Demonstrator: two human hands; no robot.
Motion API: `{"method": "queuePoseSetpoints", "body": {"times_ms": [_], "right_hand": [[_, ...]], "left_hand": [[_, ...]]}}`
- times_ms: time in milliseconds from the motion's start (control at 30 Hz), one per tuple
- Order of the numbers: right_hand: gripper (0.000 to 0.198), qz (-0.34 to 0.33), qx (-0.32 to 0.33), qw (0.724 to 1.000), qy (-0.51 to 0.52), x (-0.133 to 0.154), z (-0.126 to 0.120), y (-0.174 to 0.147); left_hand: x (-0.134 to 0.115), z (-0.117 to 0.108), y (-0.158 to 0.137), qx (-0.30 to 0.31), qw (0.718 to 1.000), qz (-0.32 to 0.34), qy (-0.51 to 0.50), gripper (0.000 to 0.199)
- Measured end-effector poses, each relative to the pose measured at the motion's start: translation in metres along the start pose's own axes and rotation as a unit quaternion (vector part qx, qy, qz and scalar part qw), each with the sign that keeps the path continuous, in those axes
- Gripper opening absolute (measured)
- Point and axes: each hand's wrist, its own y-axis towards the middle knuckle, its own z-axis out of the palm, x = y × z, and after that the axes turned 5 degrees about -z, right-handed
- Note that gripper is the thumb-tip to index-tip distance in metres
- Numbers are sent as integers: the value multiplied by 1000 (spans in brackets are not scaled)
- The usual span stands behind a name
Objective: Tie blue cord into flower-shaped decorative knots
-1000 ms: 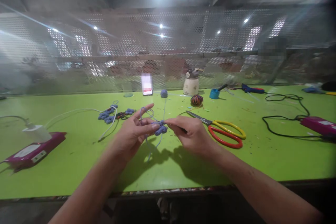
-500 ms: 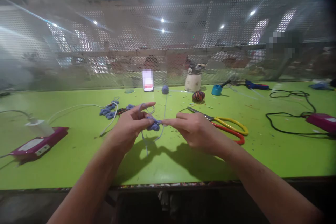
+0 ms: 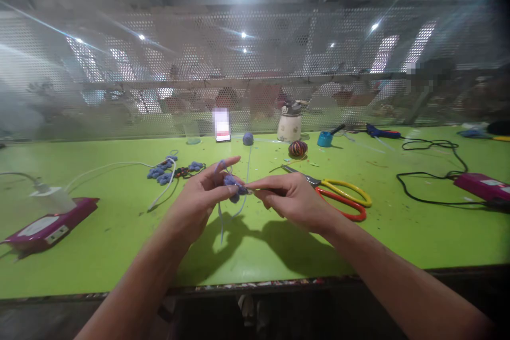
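In the middle of the head view, my left hand point(image 3: 198, 197) pinches a small piece of blue-purple crochet point(image 3: 234, 187) between thumb and fingers. Its index finger points up and to the right with yarn looped round it. My right hand point(image 3: 292, 194) is closed on a thin crochet hook point(image 3: 247, 189), mostly hidden by the fingers, whose tip meets the right edge of the crochet. Loose yarn hangs below the piece. A strand runs back to a blue-purple yarn ball point(image 3: 247, 138) at the rear of the green table point(image 3: 131, 255).
Scissors point(image 3: 345, 199) with yellow and red handles lie beside my right hand. Finished blue crochet pieces point(image 3: 161, 171) lie to the left. Behind are a phone point(image 3: 222, 125), a bottle point(image 3: 289, 122), a dark multicoloured yarn ball point(image 3: 297, 149) and a blue pot point(image 3: 325, 139). Magenta power strips point(image 3: 56, 226) flank the sides.
The crochet piece has tilted and turned slightly in my left fingers. My right fingers have bent closer around the hook. The whole view has shifted a little.
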Motion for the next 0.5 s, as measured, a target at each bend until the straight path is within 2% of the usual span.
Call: {"method": "queuePoseSetpoints", "body": {"times_ms": [233, 367, 500], "right_hand": [[25, 26, -13, 999, 38, 0, 6, -1], [24, 29, -11, 999, 18, 1, 9, -1], [25, 22, -15, 1000, -3, 3, 7, -1]], "left_hand": [[6, 2, 3, 2, 999, 23, 29, 67], [4, 2, 1, 14, 999, 6, 51, 84], [1, 3, -1, 14, 999, -21, 21, 93]]}}
